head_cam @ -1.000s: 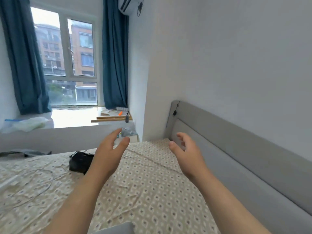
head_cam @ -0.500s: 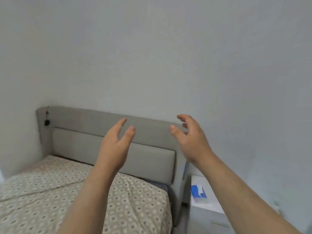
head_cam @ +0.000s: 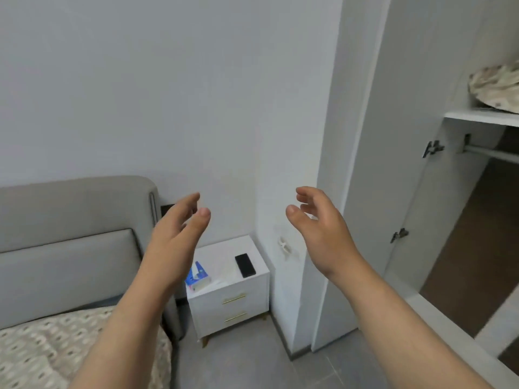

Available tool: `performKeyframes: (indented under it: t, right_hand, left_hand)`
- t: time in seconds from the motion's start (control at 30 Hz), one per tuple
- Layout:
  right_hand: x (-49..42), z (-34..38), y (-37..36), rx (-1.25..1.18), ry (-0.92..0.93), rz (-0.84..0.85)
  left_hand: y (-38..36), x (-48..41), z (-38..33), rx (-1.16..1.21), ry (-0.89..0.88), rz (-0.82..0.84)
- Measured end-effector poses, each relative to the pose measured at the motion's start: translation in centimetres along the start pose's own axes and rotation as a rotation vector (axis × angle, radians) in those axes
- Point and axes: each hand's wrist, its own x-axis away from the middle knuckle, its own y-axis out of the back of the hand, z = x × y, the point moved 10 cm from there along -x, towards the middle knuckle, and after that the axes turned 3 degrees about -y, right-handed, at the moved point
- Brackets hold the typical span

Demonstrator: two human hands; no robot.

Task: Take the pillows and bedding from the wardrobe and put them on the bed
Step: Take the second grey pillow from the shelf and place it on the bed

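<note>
The white wardrobe (head_cam: 421, 192) stands open at the right, its door swung outward. On its upper shelf (head_cam: 480, 117) lies folded patterned bedding (head_cam: 497, 87), cut off by the frame's edge. The bed (head_cam: 42, 352) with its patterned sheet and grey headboard (head_cam: 70, 220) fills the lower left. My left hand (head_cam: 175, 240) and my right hand (head_cam: 323, 234) are raised in front of me, palms facing each other, fingers apart, holding nothing. Both hands are well short of the wardrobe shelf.
A white nightstand (head_cam: 233, 301) with two drawers stands between bed and wall, carrying a black remote (head_cam: 245, 265) and a blue and white box (head_cam: 196, 276). A metal hanging rail (head_cam: 491, 153) crosses the wardrobe's dark interior. Grey floor (head_cam: 247, 366) lies ahead.
The view has swung right, from the window and bed, past the headboard, to the nightstand and open wardrobe. My hands keep the same raised, open pose.
</note>
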Motion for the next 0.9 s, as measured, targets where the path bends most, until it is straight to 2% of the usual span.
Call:
performKeyframes:
  t: [0.2, 0.5, 0.7, 0.9]
  right_hand:
    - [-1.3, -3.8, 10.4, 0.003, -0.047, -0.166]
    - [0.4, -5.6, 29.6, 0.146, -0.109, -0.594]
    - [1.2, -4.5, 36.5, 0.274, -0.128, -0.882]
    - [1.1, -2.0, 40.2, 0.343, -0.125, -1.123]
  left_hand:
    - [-11.3, -3.1, -2.3, 0.092, -0.035, 0.121]
    - [-29.6, -7.5, -8.5, 0.336, -0.113, 0.395]
    - [-39.7, -11.1, -11.5, 0.532, -0.176, 0.600]
    - [-47.5, -14.2, -15.6, 0.669, -0.201, 0.758]
